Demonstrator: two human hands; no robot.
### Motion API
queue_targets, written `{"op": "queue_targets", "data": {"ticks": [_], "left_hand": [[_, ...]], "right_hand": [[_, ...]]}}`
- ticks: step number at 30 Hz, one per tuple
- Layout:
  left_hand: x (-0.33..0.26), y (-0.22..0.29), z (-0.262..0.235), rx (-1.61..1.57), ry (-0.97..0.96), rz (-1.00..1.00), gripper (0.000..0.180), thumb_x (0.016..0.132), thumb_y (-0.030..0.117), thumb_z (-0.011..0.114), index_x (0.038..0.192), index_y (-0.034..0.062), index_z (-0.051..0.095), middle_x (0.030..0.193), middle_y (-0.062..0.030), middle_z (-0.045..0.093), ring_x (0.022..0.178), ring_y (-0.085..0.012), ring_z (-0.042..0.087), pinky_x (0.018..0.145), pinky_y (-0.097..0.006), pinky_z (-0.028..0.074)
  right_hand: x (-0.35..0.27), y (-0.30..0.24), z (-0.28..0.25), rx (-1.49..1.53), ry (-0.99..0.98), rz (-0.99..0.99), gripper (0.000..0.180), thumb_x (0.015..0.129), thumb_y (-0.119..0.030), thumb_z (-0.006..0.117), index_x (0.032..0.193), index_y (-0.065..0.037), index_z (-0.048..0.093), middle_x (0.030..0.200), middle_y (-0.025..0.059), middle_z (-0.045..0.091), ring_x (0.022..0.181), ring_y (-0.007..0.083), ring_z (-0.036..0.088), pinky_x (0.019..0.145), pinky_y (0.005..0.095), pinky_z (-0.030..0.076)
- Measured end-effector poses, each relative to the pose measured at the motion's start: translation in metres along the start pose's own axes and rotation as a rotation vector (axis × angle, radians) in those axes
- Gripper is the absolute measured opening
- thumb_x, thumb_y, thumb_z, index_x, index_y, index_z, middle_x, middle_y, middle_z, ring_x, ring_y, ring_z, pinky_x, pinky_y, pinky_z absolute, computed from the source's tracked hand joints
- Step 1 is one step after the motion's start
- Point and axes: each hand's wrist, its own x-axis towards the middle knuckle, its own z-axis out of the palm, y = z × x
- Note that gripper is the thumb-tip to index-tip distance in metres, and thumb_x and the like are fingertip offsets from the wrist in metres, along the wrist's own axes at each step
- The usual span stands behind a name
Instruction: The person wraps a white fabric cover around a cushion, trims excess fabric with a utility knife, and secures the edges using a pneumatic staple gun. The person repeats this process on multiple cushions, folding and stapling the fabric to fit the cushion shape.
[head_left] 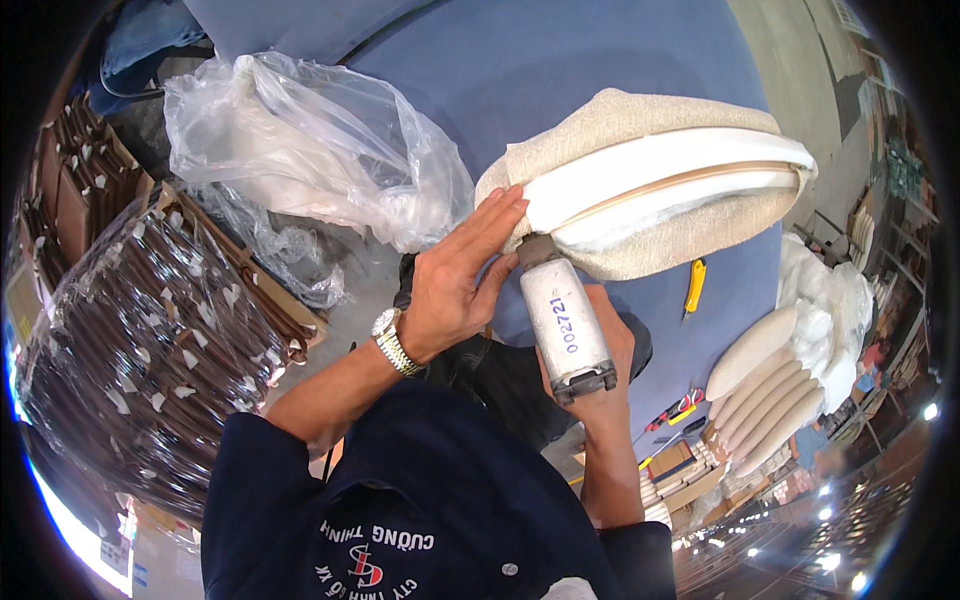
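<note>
An upholstered oval cushion (690,150) in beige woven fabric lies on the blue table, with white padding and a thin wooden edge showing along its open side. At its left end, my left hand (462,270) presses the fabric with fingers stretched together and thumb below; a metal watch is on that wrist. My right hand (600,345) grips a pale, worn staple gun (566,320), mostly hidden behind its body. The gun's dark nose touches or nearly touches the cushion's left end, right beside my left fingertips. Whether a staple is there cannot be seen.
A yellow utility knife (694,287) lies right of the gun. Farther right are pliers (676,409), screwdrivers and stacked beige pads (765,400). Clear plastic bagging (310,150) covers the table's left part; plastic-wrapped brown parts (150,350) stand at left.
</note>
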Motion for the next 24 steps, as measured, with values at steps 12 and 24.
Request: {"op": "queue_targets", "data": {"ticks": [12,24], "left_hand": [[-0.003,-0.002,0.011,0.062,0.076,0.094,0.061,0.085,-0.007,0.072,0.143,0.0056,0.058,0.145,-0.0189,0.059,0.133,-0.0338,0.058,0.103,-0.039,0.056],[0.002,-0.002,0.013,0.106,0.120,0.179,0.062,0.082,-0.009,0.072,0.141,0.0092,0.063,0.141,-0.0168,0.064,0.123,-0.0313,0.067,0.095,-0.036,0.060]], "right_hand": [[-0.008,0.023,0.009,-0.024,0.180,-0.202,0.031,0.082,-0.006,0.075,0.110,0.004,0.065,0.092,0.0137,0.069,0.080,0.0242,0.069,0.076,0.0326,0.054],[-0.015,0.023,-0.004,0.028,0.201,-0.301,0.037,0.077,-0.008,0.077,0.110,0.002,0.066,0.099,0.0148,0.069,0.085,0.0318,0.070,0.078,0.0348,0.054]]}}
